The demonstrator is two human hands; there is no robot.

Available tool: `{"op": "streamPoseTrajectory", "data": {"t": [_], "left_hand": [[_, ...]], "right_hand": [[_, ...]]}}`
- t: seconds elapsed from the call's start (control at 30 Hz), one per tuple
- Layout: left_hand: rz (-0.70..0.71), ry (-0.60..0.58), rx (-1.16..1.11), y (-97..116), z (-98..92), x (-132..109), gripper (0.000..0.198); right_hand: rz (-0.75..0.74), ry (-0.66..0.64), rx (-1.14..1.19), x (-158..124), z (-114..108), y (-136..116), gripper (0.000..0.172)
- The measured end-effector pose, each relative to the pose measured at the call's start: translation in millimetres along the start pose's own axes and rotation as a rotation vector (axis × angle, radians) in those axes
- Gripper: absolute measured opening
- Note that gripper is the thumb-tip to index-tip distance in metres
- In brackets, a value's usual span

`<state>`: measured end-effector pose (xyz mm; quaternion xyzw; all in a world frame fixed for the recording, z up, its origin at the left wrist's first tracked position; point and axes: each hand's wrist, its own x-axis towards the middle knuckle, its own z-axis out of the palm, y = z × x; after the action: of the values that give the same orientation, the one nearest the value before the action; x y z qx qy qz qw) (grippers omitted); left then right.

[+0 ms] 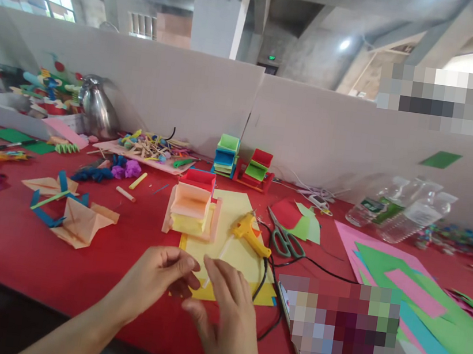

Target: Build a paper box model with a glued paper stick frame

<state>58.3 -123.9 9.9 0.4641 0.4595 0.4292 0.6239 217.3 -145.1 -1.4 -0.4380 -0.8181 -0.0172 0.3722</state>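
Observation:
My left hand (162, 275) hovers above the near table edge with its fingers curled and the thumb against the index finger. Anything between those fingertips is too small or hidden to make out. Close beside it, my right hand (230, 307) has its fingers stretched and the thumb apart, with nothing visible in it. Beyond both hands stands a folded-paper piece with red, peach and yellow sections (190, 206) on a pink frame. It partly overlaps yellow paper sheets (227, 199). A yellow hot glue gun (250, 234) lies on the sheets, nearest my right hand.
Grey-handled scissors (283, 242) lie right of the glue gun, whose black cable crosses the table. A phone (296, 347) is near right. Peach and blue folded paper (82, 223) lies left. Behind are two paper pieces (225, 158), a metal jug (97, 109) and plastic bottles (414, 215).

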Motion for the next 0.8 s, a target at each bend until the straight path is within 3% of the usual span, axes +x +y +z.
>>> {"op": "streamPoseTrajectory", "data": {"t": [0.13,0.27,0.37,0.6,0.73,0.8], "left_hand": [[-0.023,-0.012,-0.036,-9.5,4.1,2.2,0.03],[-0.035,0.006,-0.072,-15.2,6.2,2.7,0.026],[-0.027,0.006,-0.116,-17.0,5.2,2.8,0.025],[-0.02,0.08,-0.217,-20.4,-6.8,1.6,0.02],[0.027,0.124,-0.28,-20.6,-7.4,-0.8,0.032],[0.038,0.11,-0.276,-19.5,-5.5,-3.1,0.036]], "right_hand": [[-0.045,-0.029,-0.172,-6.0,11.3,-5.4,0.058],[-0.009,-0.053,-0.215,-10.9,14.8,-8.2,0.054],[0.034,-0.066,-0.026,-14.5,13.0,-6.9,0.047],[0.391,0.074,0.33,-20.7,8.0,2.1,0.027],[0.49,0.034,0.512,-16.2,9.9,1.6,0.022],[0.548,-0.014,0.646,-13.2,15.3,-3.7,0.027]]}}
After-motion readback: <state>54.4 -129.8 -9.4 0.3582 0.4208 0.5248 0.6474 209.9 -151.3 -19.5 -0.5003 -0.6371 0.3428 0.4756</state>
